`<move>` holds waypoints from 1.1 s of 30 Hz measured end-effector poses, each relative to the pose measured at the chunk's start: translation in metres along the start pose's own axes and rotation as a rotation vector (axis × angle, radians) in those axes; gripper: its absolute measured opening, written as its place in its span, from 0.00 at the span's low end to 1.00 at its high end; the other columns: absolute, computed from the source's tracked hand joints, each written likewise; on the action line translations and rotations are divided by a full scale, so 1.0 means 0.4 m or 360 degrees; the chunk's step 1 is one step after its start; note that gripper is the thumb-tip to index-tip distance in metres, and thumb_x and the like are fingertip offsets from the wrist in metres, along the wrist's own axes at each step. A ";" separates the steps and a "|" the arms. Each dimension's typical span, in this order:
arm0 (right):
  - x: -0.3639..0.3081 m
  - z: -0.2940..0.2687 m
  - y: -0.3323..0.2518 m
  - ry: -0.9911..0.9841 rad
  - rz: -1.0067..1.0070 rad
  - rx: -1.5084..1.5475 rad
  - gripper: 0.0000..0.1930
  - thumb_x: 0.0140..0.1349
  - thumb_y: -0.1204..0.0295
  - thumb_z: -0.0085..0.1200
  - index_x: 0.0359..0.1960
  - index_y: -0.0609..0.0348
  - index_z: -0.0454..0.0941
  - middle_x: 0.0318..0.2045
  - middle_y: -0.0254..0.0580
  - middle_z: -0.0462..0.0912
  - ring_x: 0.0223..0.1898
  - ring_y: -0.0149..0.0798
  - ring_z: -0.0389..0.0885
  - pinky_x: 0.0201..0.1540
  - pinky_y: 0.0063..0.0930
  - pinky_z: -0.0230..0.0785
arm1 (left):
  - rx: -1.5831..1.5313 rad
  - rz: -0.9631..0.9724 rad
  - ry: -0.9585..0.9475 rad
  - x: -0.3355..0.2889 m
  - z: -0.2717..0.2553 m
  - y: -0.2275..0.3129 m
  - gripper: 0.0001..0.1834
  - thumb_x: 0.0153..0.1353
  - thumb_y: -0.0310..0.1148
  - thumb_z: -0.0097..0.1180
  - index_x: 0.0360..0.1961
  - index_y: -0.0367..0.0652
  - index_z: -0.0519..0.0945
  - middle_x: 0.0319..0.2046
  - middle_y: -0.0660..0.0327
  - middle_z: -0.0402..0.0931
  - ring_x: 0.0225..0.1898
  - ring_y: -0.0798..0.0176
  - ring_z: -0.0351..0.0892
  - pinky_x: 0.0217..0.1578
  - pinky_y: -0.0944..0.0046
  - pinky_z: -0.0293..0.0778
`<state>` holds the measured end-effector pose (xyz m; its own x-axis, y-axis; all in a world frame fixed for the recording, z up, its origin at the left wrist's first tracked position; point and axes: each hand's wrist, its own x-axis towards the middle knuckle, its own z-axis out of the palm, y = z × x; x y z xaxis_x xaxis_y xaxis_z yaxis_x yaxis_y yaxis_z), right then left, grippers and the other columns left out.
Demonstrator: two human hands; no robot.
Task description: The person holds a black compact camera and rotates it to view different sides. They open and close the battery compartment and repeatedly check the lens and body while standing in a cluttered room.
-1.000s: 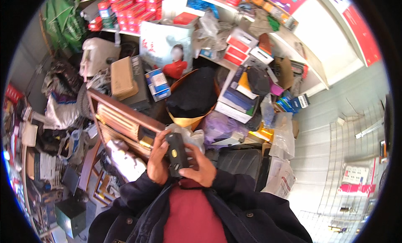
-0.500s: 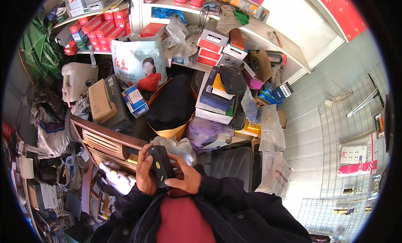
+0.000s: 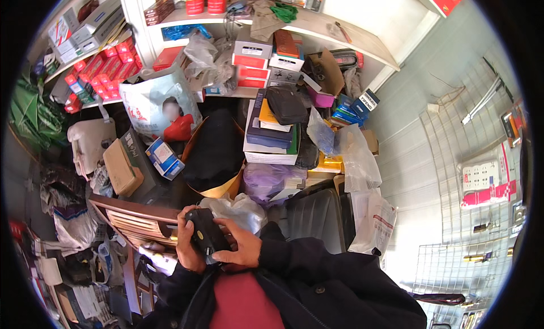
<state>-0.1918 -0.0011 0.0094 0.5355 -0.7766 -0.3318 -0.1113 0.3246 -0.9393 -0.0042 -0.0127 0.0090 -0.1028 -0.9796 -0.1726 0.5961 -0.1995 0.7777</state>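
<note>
In front of my chest I hold a small black box-shaped device [image 3: 207, 231] with a yellow oval label on one face. My left hand [image 3: 189, 245] grips its left side, fingers along the upper edge. My right hand [image 3: 242, 245] has its thumb pressed at the lower end and its fingers round the right side. Just beyond the hands lies a crumpled clear plastic bag [image 3: 237, 211]. A brown wooden slatted frame [image 3: 133, 207] stands to the left of the device.
Ahead, a black-and-yellow bag [image 3: 214, 153] sits beside a stack of boxes [image 3: 271, 157] topped by a black pouch [image 3: 286, 104]. A dark chair-like panel [image 3: 317, 218] is at the right. White shelves [image 3: 351, 37] line the back; a wire rack [image 3: 453, 176] hangs on the right wall.
The whole scene has shifted left as my head turned. The black device is tilted a little more to the left, and both hands keep their hold on it.
</note>
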 end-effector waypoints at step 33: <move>-0.064 -0.037 0.012 0.0516 -0.0056 -0.0092 0.54 0.61 0.47 0.71 0.80 0.58 0.52 0.60 0.63 0.79 0.54 0.56 0.87 0.57 0.43 0.79 | 0.0125 -0.0415 -0.0271 0.073 0.097 -0.019 0.28 0.78 0.47 0.43 0.72 0.46 0.66 0.60 0.51 0.76 0.60 0.51 0.79 0.63 0.52 0.77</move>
<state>-0.2184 0.0121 0.0122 0.2463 -0.9213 -0.3008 -0.1498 0.2704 -0.9510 -0.0424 -0.0406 0.0214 -0.3797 -0.8838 -0.2736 0.4697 -0.4389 0.7660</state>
